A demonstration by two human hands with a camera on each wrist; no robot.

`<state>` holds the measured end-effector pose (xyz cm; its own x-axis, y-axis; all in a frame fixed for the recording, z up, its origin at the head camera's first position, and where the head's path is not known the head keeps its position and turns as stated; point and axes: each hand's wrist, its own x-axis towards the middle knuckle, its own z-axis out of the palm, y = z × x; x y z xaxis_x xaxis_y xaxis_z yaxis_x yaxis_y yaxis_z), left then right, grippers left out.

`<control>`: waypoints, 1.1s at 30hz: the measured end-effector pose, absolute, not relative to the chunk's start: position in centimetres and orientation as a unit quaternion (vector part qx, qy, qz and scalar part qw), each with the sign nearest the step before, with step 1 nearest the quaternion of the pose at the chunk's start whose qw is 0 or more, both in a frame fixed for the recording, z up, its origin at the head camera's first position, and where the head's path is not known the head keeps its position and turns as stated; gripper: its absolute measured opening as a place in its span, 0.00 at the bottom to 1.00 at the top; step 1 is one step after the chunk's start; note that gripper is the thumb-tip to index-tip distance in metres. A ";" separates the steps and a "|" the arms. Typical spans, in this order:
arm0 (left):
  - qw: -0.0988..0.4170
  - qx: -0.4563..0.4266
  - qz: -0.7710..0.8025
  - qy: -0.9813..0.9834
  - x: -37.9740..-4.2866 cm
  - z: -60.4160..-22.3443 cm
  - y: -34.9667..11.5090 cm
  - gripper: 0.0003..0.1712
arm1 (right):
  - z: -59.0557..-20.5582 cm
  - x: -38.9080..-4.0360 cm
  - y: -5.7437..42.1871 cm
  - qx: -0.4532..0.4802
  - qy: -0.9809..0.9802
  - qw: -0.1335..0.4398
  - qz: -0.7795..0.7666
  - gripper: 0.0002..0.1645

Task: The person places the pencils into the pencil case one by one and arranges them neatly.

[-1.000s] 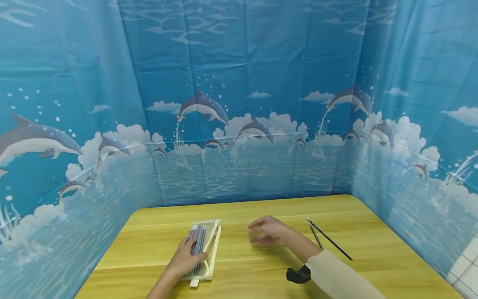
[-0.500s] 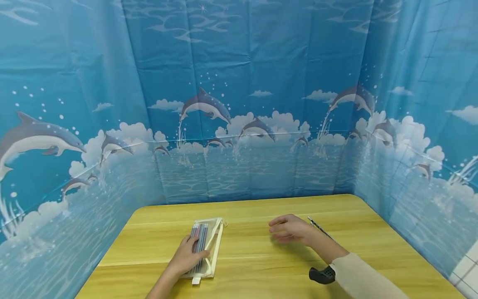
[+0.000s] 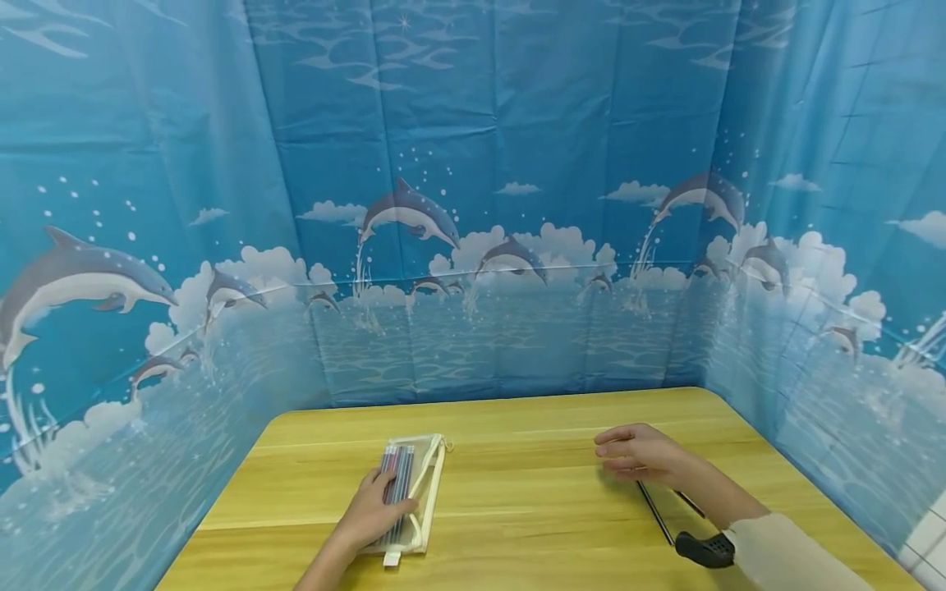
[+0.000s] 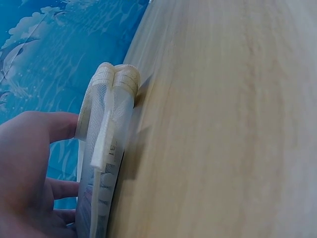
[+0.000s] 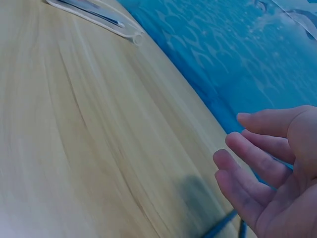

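Note:
A cream-edged mesh pencil case (image 3: pixel 433 492) lies on the table at centre left, holding several pencils (image 3: pixel 400 472). My left hand (image 3: pixel 369 509) rests on top of it, fingers spread and thumb toward the zip side. In the left wrist view, the fingertips and thumb (image 4: pixel 64 124) touch its upper face. My right hand (image 3: pixel 643 454) hovers over the table at the right with loosely bent fingers and nothing in them. Below that hand and forearm lie two dark pencils (image 3: pixel 656 513), partly hidden. Their blue-looking ends (image 5: pixel 220 225) show under the palm in the right wrist view.
The yellow wood-grain table (image 3: pixel 517 525) has rounded far corners. A blue dolphin-print curtain (image 3: pixel 473 345) hangs close along its back and sides. A black strap-like piece (image 3: pixel 705 550) sits at my right wrist, beside the cream sleeve (image 3: pixel 791 554).
My right hand has moved right across the table, from beside the pencil case to over the two loose pencils. My left hand stays on the pencil case.

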<state>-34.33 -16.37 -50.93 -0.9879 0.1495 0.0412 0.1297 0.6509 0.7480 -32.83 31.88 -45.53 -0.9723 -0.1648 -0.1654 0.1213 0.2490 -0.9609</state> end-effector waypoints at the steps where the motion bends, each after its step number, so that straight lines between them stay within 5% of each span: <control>1: 0.011 0.076 0.410 0.909 -34.4 -51.0 -16.3 0.48 | -45.5 -32.7 32.5 -0.014 0.786 0.113 -0.608 0.31; 15: 0.008 0.077 0.409 0.909 -34.3 -50.9 -16.3 0.48 | -47.2 -32.1 39.6 -0.006 0.848 0.060 -0.527 0.34; 24: 0.008 0.074 0.411 0.909 -34.5 -51.4 -16.6 0.49 | -48.6 -32.6 40.0 -0.010 0.884 0.057 -0.465 0.31; 33: 0.007 0.077 0.416 0.906 -34.6 -51.4 -16.6 0.48 | -48.1 -33.4 38.7 -0.010 0.923 0.040 -0.383 0.17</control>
<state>-34.55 -16.62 -51.40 -0.9879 0.1462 0.0513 0.1342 0.6418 0.7550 -33.41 38.74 -48.14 -0.9966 -0.0492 -0.0661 0.0121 0.7065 -0.7076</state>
